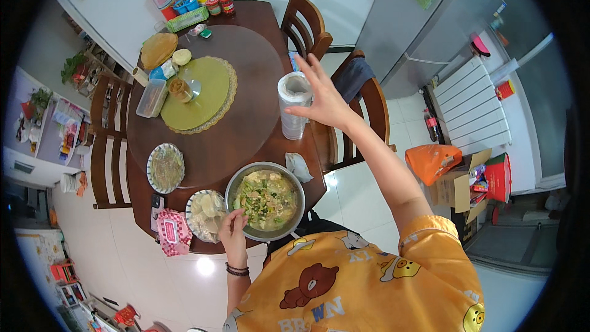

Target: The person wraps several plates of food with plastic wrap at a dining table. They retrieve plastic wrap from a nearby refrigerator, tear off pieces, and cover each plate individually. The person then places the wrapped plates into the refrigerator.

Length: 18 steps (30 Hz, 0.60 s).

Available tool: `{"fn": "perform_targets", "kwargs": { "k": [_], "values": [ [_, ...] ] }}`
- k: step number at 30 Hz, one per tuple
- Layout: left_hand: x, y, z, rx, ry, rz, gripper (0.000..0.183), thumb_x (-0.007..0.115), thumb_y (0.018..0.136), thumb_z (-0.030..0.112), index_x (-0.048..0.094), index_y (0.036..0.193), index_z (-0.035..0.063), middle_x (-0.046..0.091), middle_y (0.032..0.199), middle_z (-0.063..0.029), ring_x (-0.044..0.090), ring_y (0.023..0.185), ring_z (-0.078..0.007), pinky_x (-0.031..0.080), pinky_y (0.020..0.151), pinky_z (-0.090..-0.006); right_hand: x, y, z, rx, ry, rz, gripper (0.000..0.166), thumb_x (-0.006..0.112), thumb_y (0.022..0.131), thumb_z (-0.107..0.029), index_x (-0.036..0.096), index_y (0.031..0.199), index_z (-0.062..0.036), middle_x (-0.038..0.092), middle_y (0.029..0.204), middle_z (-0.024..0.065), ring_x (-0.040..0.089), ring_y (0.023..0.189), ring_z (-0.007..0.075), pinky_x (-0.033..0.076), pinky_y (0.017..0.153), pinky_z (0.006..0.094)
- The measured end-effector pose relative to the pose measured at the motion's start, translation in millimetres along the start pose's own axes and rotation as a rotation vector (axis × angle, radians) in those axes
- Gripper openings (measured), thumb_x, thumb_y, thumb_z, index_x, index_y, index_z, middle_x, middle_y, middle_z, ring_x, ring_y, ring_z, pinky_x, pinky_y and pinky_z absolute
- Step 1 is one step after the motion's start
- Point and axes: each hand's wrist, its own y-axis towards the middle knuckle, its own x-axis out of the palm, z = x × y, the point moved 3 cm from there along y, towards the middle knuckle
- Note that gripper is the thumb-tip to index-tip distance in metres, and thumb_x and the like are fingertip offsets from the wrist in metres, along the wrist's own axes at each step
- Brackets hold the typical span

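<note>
My right hand (322, 97) is spread at the upper right side of a standing roll of clear plastic film or bags (294, 115). Its thumb overlaps the roll; whether it touches I cannot tell. My left hand (234, 233), fingers bent together, is at the left rim of a steel bowl (299, 212). Whether it pinches anything is unclear. Inside the bowl is a soupy dish with chopped greens (267, 200). Left of it, a plate of pale round slices (205, 214) is wrapped in plastic. Another wrapped plate (166, 168) holds greenish food. A crumpled white wrapper (298, 167) lies behind the bowl.
The dark wooden table (258, 14) carries a round turntable (258, 64) with a jar (179, 90) and a plastic box (152, 98). A pink wipes pack (173, 233) and a phone (157, 207) lie front left. Wooden chairs (108, 147) flank the table, one (375, 110) close by my right arm.
</note>
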Motion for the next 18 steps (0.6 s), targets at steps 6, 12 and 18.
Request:
{"fn": "perform_targets", "kwargs": {
  "k": [6,12,18],
  "values": [
    [28,-14,-6,0.014,0.004,0.002,0.019,0.050,0.093,0.009,0.061,0.105,-0.0015,0.064,0.100,-0.0068,0.061,0.089,-0.0134,0.049,0.081,-0.0257,-1,0,35,0.178,0.378,-0.163,0.071,0.075,0.065,-0.019,0.039,0.124,-0.0085,0.057,0.109,0.0141,0.057,0.103,0.0247,0.043,0.090,0.0332],
    [44,-26,3,0.059,0.037,0.015,0.017,0.053,0.092,0.008,0.062,0.102,-0.0020,0.065,0.095,-0.0061,0.062,0.084,-0.0121,0.049,0.078,-0.0238,-46,-51,99,0.432,0.267,0.170,0.077,0.080,0.063,-0.029,0.038,0.122,-0.0032,0.056,0.110,0.0166,0.056,0.101,0.0240,0.045,0.087,0.0339],
    [52,-11,2,0.222,0.316,-0.029,0.018,0.063,0.085,0.008,0.062,0.100,-0.0019,0.066,0.089,-0.0061,0.062,0.078,-0.0119,0.048,0.074,-0.0218,-89,-124,113,0.563,0.332,0.425,0.070,0.081,0.064,-0.024,0.044,0.117,0.0005,0.055,0.105,0.0130,0.054,0.097,0.0220,0.044,0.084,0.0320]
  ]
}}
